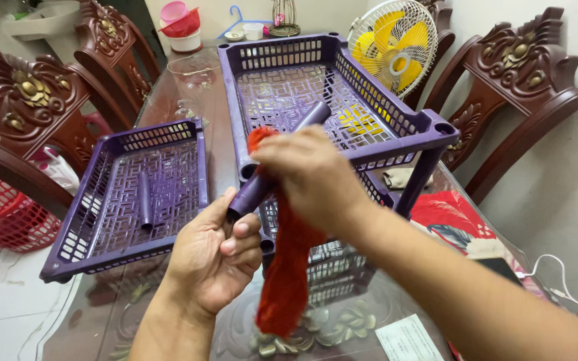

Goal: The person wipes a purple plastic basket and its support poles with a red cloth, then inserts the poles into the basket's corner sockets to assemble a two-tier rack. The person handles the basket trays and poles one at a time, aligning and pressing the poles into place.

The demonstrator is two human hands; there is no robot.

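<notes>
Here, at frame centre, a purple plastic tube [282,157] is held in both hands above the glass table [168,100]. Long axis: diagonal, lower end at centre-left of the frame, upper end pointing up and right toward the top tray of the purple rack [342,87]. The upper end lies over that tray's lattice floor; whether it touches cannot be told.

Left hand [215,257], lower centre: palm up, fingers curled loosely around the tube's lower end, thumb raised beside it. Grip partly closed, not a tight fist.

Right hand [309,174], centre: closed over the middle of the tube, pressing a red cloth [289,267] against it. The cloth shows a tuft above the knuckles and hangs down below the hand in a long strip, toward the bottom of the frame.

Left of centre: a separate purple tray [128,194] rests tilted on the table edge, with a second, shorter purple tube [145,200] lying inside, its axis near vertical in the frame.

Upper right: a yellow-bladed fan [393,50] behind the rack. Carved wooden chairs [523,73] stand at both sides. Far left edge: a red basket [1,214] on the floor.
</notes>
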